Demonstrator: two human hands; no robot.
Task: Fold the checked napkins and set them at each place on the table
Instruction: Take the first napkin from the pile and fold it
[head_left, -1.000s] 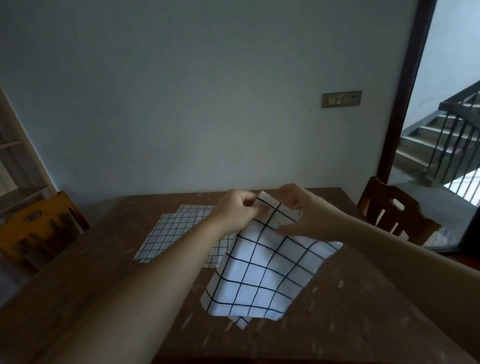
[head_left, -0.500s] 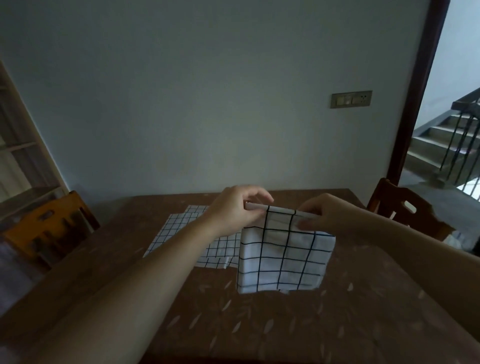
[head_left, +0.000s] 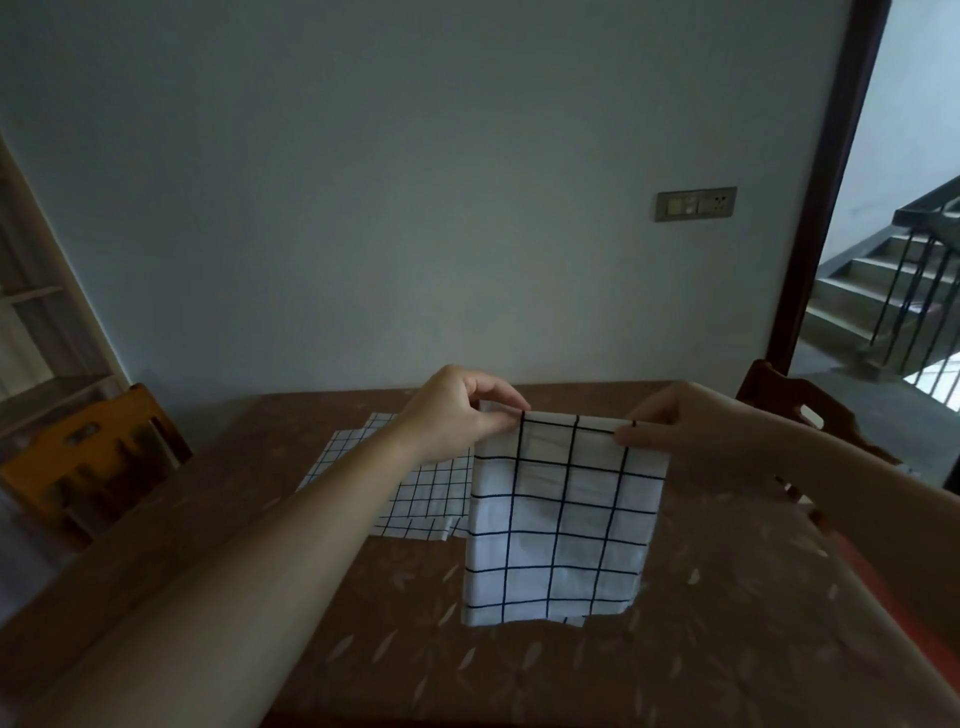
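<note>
A white cloth napkin with a wide black grid (head_left: 563, 519) hangs in the air in front of the person, held by its folded top edge, which runs level from left to right between the two hands. The left hand (head_left: 457, 410) pinches the left end of that edge between thumb and fingers; the right hand (head_left: 675, 434) pinches the right end the same way, so both are closed on the cloth and stand equally near it, one at each corner. The cloth drops straight down from the fold, longer than it is wide, and its lower hem sits close over the brown patterned tabletop (head_left: 519, 670); whether the hem touches the surface cannot be told. The layers at the hem look slightly uneven, which suggests a fold in progress rather than finished. The likely next move is to lower the napkin flat or fold it once more, and the bare stretch of table directly under it gives room for that. Behind and to the left, well within reach of the left hand, lie more flat white napkins with a finer black check (head_left: 415, 488), overlapping one another. An orange wooden chair (head_left: 88, 457) stands at the left side of the table and a dark brown wooden chair (head_left: 800, 410) at the right, both clear of the hands.
</note>
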